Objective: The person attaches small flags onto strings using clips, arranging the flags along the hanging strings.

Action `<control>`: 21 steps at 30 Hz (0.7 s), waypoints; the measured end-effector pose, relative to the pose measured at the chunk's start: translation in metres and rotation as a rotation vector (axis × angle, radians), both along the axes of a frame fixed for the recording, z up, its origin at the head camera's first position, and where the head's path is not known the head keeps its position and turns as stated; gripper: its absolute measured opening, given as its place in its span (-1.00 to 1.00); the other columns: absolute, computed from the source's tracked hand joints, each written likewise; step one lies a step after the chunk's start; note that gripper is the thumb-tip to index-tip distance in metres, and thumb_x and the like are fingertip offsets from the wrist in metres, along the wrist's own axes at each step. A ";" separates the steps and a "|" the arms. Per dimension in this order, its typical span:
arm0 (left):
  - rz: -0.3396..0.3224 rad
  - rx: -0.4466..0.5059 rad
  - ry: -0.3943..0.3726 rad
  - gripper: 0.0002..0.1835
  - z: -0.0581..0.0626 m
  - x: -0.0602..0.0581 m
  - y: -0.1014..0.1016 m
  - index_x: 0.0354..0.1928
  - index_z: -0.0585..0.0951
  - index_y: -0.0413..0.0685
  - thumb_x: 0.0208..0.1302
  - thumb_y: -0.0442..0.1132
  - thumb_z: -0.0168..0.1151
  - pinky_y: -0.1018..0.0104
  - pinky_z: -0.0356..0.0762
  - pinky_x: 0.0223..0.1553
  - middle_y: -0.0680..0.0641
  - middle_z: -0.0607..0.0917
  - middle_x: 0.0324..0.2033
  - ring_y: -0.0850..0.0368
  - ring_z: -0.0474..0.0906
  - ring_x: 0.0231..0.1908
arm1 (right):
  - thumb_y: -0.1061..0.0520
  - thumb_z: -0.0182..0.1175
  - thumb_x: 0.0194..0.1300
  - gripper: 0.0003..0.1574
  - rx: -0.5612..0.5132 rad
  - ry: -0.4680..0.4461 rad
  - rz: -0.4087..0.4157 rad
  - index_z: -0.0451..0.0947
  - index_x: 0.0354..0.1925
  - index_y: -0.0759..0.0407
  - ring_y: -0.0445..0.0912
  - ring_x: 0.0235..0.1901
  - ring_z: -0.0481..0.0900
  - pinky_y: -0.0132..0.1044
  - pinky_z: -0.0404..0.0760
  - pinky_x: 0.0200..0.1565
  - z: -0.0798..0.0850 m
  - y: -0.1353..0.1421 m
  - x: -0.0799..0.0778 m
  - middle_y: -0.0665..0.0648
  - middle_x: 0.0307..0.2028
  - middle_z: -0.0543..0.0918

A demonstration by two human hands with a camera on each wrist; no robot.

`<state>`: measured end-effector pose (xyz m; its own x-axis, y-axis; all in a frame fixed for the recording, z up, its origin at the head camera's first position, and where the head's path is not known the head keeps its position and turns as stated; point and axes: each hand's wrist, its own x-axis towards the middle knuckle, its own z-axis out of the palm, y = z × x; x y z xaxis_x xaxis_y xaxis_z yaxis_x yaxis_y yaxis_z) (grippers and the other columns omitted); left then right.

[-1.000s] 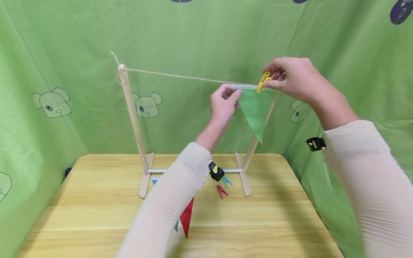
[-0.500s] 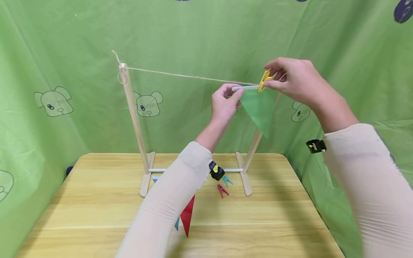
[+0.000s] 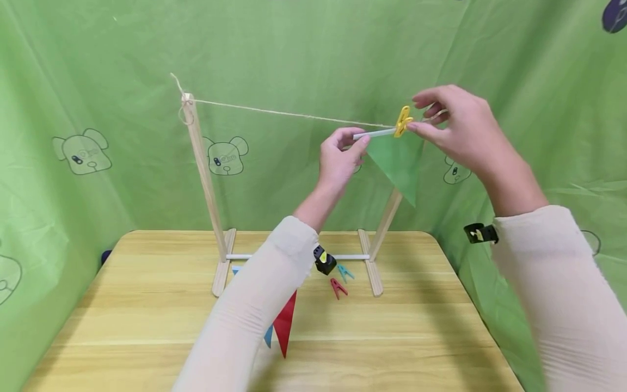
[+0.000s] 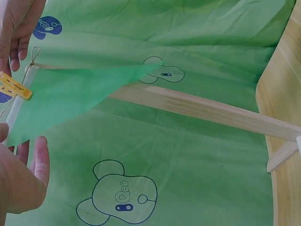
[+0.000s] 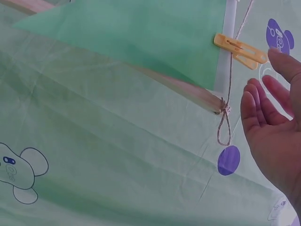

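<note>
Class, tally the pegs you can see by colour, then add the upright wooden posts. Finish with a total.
Yellow peg: 1
Red peg: 1
Turquoise peg: 1
Upright posts: 2 (left post, right post)
Total: 5

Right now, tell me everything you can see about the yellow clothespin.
The yellow, plastic-looking clothespin has two slim arms, one with a slot down it; their handle ends stand apart. Its nose lies across the white strip along the top of the green triangular flag, and it appears clipped there to the tan twine. In the head view it sits near the twine's right end, leaning slightly from upright. The right hand has fingertips beside the handles; whether they touch, I can't tell.
</note>
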<state>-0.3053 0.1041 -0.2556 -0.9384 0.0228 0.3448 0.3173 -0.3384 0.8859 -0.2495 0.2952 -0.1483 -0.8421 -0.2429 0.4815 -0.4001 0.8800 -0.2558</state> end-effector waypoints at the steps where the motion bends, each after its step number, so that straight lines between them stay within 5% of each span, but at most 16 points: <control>1: 0.000 -0.003 0.002 -0.74 0.000 0.000 -0.001 0.06 0.65 -0.26 0.37 -0.36 0.35 0.19 0.77 -0.21 -0.09 0.72 -0.20 0.27 0.60 -0.40 | -0.01 0.33 0.44 -0.39 -0.017 0.015 -0.002 0.50 0.34 0.18 0.09 0.08 0.60 -0.26 0.63 0.16 -0.003 0.000 0.002 0.22 0.24 0.60; 5: -0.001 -0.019 0.014 -0.70 -0.003 0.002 -0.005 0.10 0.64 -0.22 0.37 -0.35 0.36 0.27 0.75 -0.18 -0.13 0.73 -0.11 0.23 0.65 -0.34 | 0.04 0.37 0.40 -0.39 -0.106 0.089 0.001 0.51 0.33 0.14 -0.12 0.04 0.57 -0.57 0.55 0.11 -0.015 0.002 0.008 0.17 0.21 0.58; 10: -0.011 -0.055 0.055 -0.62 -0.009 0.006 -0.017 0.20 0.60 -0.18 0.37 -0.33 0.36 0.33 0.72 0.02 -0.16 0.72 0.04 0.04 0.71 -0.06 | 0.22 0.41 0.32 -0.39 -0.254 0.179 0.036 0.52 0.30 0.21 -0.36 0.04 0.49 -0.55 0.54 0.19 -0.034 0.003 0.014 0.19 0.18 0.55; 21: -0.012 -0.115 0.106 -0.46 -0.029 0.016 -0.046 0.38 0.50 -0.07 0.39 -0.24 0.36 0.39 0.59 0.23 -0.10 0.64 0.25 -0.02 0.59 0.25 | 0.46 0.35 0.24 -0.22 -0.502 0.187 0.137 0.41 0.40 0.24 -0.16 0.40 0.42 -0.34 0.39 0.45 -0.068 0.005 0.029 0.18 0.42 0.46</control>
